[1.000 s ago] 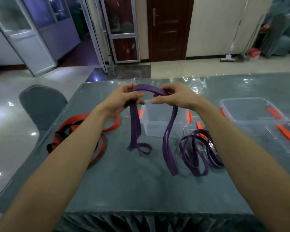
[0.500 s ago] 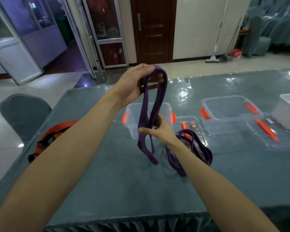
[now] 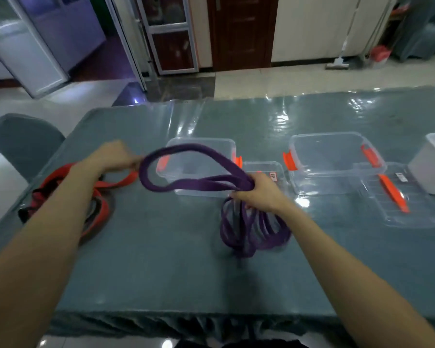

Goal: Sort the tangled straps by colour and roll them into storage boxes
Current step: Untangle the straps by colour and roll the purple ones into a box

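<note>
- Head view, left grip: my left hand [image 3: 111,159] is lifted off the table [image 3: 161,259], fingers curled and pinching the left end of a purple strap [image 3: 199,149]. Motion blur hides the exact finger hold.
- Head view, right grip: my right hand [image 3: 260,193] is closed round the gathered strands of the same strap.
- Between the two grips the strap stands in the air as an open loop.
- Below the right grip, the remaining purple coils [image 3: 251,232] hang down to the table.
- Behind the loop, beyond both grips, stands a clear box [image 3: 226,141] with orange latches. Its lid [image 3: 264,169] lies just beyond the right grip.
- Right of the right grip, well apart: a second clear box [image 3: 332,156], a second lid [image 3: 412,209], then a white box [image 3: 432,172] at the frame edge.
- Under my left forearm, nearer me than the left grip, lies a pile of red and black straps [image 3: 101,202].
</note>
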The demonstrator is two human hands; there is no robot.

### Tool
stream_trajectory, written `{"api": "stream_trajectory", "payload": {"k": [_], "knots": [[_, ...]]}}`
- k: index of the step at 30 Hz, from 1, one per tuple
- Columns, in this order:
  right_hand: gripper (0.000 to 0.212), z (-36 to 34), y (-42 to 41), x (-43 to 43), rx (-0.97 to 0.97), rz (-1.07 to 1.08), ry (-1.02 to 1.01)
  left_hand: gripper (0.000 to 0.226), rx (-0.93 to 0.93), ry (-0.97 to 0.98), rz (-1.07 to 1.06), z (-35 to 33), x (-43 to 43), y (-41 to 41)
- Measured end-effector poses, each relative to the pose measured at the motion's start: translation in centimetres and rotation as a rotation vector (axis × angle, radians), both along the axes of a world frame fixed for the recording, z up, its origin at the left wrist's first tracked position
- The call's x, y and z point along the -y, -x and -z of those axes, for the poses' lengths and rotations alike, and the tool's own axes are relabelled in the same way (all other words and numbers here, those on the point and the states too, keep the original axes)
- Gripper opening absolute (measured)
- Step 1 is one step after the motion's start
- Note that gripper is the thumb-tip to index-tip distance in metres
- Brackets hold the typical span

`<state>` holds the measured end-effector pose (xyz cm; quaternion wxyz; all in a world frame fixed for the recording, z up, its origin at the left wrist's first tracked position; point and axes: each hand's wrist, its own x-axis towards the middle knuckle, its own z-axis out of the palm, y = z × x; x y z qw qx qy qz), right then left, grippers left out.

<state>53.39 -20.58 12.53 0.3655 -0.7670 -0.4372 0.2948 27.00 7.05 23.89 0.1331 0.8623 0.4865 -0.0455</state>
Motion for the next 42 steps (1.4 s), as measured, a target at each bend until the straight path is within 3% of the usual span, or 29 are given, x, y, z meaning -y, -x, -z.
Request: {"api": "stream_trajectory", "payload": {"k": [1, 2, 5, 7, 8, 10, 13, 16, 19, 23, 25, 27, 29, 32, 35, 38, 42], "knots": [[0.025, -0.7, -0.9, 0.0, 0.093, -0.057, 0.047, 0.031, -0.232, -0.053, 0.063, 2.3, 0.6, 0.3], [0.025, -1.4, -1.4, -0.1, 0.187, -0.141, 0.102, 0.046, -0.301, -0.042, 0.14, 4.0, 2.1, -0.3], [0.028, -2.6, -1.1, -0.8, 0.46, -0.383, 0.242, 0.107, 0.043, 0.407, 0.403, 7.7, 8.9, -5.6], [0.03, -3.1, -1.3, -1.1, 0.505, -0.44, 0.268, 0.121, 0.196, 0.58, 0.49, 10.0, 13.4, -9.4], [0.029, -3.5, -1.8, -1.1, 0.497, -0.442, 0.271, 0.113, 0.265, 0.595, 0.488, 11.2, 14.9, -10.9], [0.026, -4.1, -3.6, -0.7, 0.446, -0.407, 0.272, 0.076, 0.455, 0.598, 0.414, 12.2, 16.6, -13.1], [0.034, -3.6, -6.5, 1.5, 0.28, -0.256, 0.136, 0.034, 0.695, 0.603, 0.292, 11.4, 16.5, -15.1], [0.041, 0.7, -6.8, 4.9, 0.214, -0.079, 0.106, 0.024, 0.845, 0.734, 0.04, 10.3, 16.1, -16.5], [0.035, 4.7, -5.7, 6.8, 0.021, 0.054, -0.033, 0.025, 0.826, 0.815, -0.238, 10.2, 16.1, -18.2], [0.036, 5.0, -6.3, 4.4, -0.077, 0.274, -0.174, 0.023, 0.895, 0.766, -0.346, 10.5, 15.5, -21.7], [0.052, 6.0, -7.0, 2.7, -0.052, 0.308, -0.092, 0.049, 0.721, 0.638, -0.245, 12.2, 15.4, -22.9], [0.09, 8.0, -7.0, 2.5, 0.017, 0.299, 0.151, 0.094, 0.372, 0.489, -0.096, 15.5, 16.1, -21.9], [0.111, 10.9, -5.9, 4.3, 0.098, 0.316, 0.345, 0.117, 0.201, 0.402, -0.065, 19.0, 17.3, -18.6], [0.109, 15.1, -3.5, 7.3, 0.271, 0.258, 0.421, 0.097, 0.198, 0.423, -0.152, 23.7, 18.6, -13.3], [0.105, 16.0, -1.6, 6.2, 0.349, 0.211, 0.491, 0.077, 0.21, 0.558, -0.062, 25.7, 19.8, -12.3], [0.097, 14.9, -0.9, 3.8, 0.4, 0.154, 0.482, 0.061, 0.268, 0.493, 0.041, 25.4, 19.4, -14.5], [0.098, 12.9, -0.5, 4.2, 0.515, 0.02, 0.665, 0.063, 0.025, 0.374, 0.292, 23.9, 17.6, -12.7]]}}
